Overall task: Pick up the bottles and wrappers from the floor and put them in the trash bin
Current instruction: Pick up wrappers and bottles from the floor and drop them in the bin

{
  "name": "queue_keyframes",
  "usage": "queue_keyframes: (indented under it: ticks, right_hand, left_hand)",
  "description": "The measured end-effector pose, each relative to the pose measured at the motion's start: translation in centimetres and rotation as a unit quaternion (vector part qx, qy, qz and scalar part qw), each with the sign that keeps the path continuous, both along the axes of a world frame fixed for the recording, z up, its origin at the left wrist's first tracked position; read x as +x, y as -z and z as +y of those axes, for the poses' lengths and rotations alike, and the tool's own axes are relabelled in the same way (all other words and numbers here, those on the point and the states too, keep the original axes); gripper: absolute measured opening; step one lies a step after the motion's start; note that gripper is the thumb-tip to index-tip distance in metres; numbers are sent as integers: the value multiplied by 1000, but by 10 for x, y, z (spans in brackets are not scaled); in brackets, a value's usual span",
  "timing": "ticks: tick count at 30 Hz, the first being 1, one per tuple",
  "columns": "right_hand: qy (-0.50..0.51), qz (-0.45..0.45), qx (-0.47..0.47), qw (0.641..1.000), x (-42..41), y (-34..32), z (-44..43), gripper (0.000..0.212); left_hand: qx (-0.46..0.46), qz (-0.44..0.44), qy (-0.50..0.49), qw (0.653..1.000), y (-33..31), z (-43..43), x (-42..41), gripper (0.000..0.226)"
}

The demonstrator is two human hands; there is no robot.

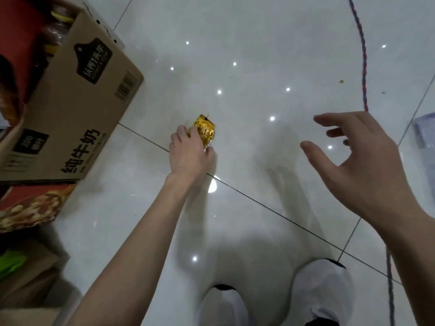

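Left hand (191, 152): head view, arm stretched down and forward, thumb and fingers curled round the near end of a crumpled gold foil wrapper (205, 132) and clamped on it. Whether the wrapper is clear of the white tiled floor (247, 67) or touching it cannot be told. An end grip suits a light, crushable item that needs only a pinch to lift. Right hand (353, 158): held up to the right, well apart from the wrapper, fingers spread and relaxed, holding nothing; probably out for balance while the person bends. Cardboard milk box (77, 109): near the wrapper on its left, top open, with bottles (56, 29) lying inside. It is judged to be serving as the trash bin, which would explain its place close to the litter. Red snack package (33, 208): lies just below the box, partly under it. Twisted red-and-blue cord (363, 57): runs down the right side, behind the right hand. White shoes (324, 292): at the bottom edge, planted either side of a tile seam. Task stage, as judged: wrapper in hand, transfer to the box not yet made.
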State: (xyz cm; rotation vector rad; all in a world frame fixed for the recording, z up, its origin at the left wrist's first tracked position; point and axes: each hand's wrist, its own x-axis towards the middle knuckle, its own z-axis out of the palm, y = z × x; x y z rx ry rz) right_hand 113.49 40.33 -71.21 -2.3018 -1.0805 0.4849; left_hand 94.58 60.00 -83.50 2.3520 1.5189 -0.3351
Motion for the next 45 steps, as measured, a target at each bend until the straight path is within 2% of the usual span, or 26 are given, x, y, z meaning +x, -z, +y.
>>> queue_keyframes:
  ticks: [12, 19, 30, 38, 45]
  right_hand:
    - [18, 13, 28, 999, 8, 12, 10, 42]
    - [79, 2, 27, 996, 32, 11, -13, 42]
    - [237, -24, 35, 971, 90, 18, -103, 42]
    - [331, -21, -9, 943, 125, 35, -170, 42]
    - [370, -36, -55, 927, 146, 71, -192, 42]
  left_hand:
    - [26, -23, 18, 999, -9, -5, 17, 70]
    - [-39, -177, 37, 983, -50, -27, 74, 67]
    - [-77, -269, 183, 942, -94, -101, 209, 70]
    - [-110, -268, 273, 918, -83, -164, 274, 73]
    - [-129, -246, 281, 918, -67, -188, 301, 70]
